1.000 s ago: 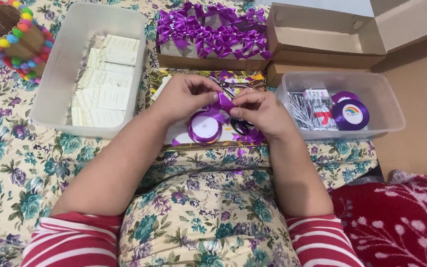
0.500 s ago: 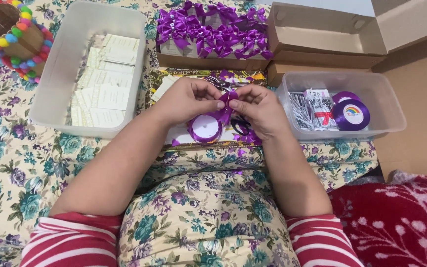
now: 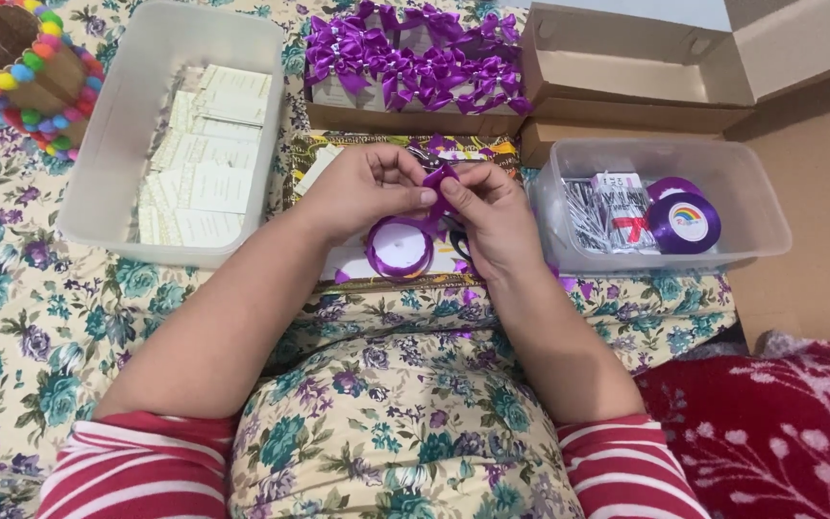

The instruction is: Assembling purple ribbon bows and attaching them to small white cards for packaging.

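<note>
My left hand (image 3: 362,190) and my right hand (image 3: 494,216) meet over the middle of the floral cloth, both pinching a small piece of purple ribbon (image 3: 440,179) folded between the fingertips. Just below the hands lies a purple ribbon spool (image 3: 400,249) with a white centre, its loose end running up to the piece I hold. A dark tool, possibly scissors, is partly hidden under my right hand.
A clear tub (image 3: 98,207) of white cards sits at the left. A brown tray (image 3: 415,117) of finished purple bows stands behind. A clear tub (image 3: 756,207) at the right holds ribbon spools and metal pins. An open cardboard box (image 3: 626,77) and bead-rimmed pot (image 3: 21,67) stand at the back.
Both hands have shifted slightly while working the ribbon piece between the fingertips; the fold has tightened. The spool stays in place.
</note>
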